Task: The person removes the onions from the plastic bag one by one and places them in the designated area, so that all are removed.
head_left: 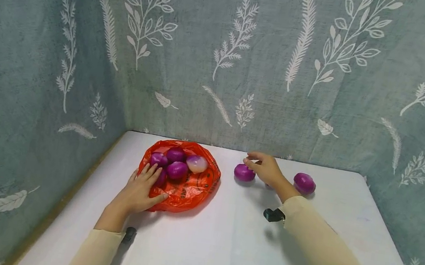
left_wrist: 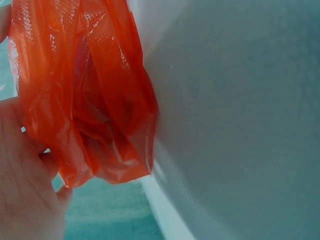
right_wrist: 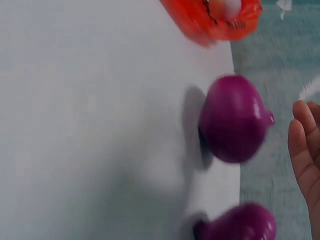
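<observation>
Several purple onions (head_left: 177, 170), one of them paler (head_left: 196, 164), lie in a red plastic bag (head_left: 187, 197) with its mouth spread open on the table. My left hand (head_left: 141, 190) rests on the bag's near-left rim, fingers spread beside the onions; in the left wrist view, the bag's crinkled side (left_wrist: 100, 100) partly hides the fingers. My right hand (head_left: 266, 169) hovers over a loose purple onion (head_left: 245, 173) near the table's back. The right wrist view shows the relaxed fingers (right_wrist: 298, 145) apart from the onion (right_wrist: 235, 120).
Another purple onion (head_left: 304, 184) lies right of my right wrist. A small part of something shows beneath that wrist, mostly hidden. The white table (head_left: 196, 248) ends at a green leaf-patterned cloth (head_left: 264, 112) at the back; more cloth hangs at the left and right.
</observation>
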{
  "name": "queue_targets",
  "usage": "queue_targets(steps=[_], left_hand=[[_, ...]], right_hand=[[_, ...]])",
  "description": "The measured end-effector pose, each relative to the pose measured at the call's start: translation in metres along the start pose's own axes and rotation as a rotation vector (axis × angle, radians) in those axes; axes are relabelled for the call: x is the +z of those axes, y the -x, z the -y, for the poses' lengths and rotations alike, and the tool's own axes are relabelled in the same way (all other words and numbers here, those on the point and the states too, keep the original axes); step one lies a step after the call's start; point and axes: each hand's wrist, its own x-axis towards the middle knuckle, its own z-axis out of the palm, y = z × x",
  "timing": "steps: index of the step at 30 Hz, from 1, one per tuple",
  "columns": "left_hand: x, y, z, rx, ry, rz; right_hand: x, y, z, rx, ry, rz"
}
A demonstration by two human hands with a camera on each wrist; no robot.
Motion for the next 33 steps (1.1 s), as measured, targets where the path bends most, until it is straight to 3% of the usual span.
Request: queue_targets(steps=[9, 19, 26, 33], left_hand=[[0.002, 0.001, 0.0, -0.014, -0.018, -0.003], [-0.001, 0.005, 0.002, -0.062, -0.001, 0.018], [-0.002, 0.004, 0.004, -0.075, -0.008, -0.015], [-0.002, 0.007, 0.007, -0.187, 0.11, 0.039]], right_hand=[[0.043, -0.014, 0.013, -0.056, -0.027, 0.047], [0.089, -0.025, 0.034, -0.078, -0.176, 0.08], [0.106, -0.039, 0.048, -0.08, -0.058, 0.025], [0.119, -0.046, 0.06, -0.057, 0.053, 0.068]])
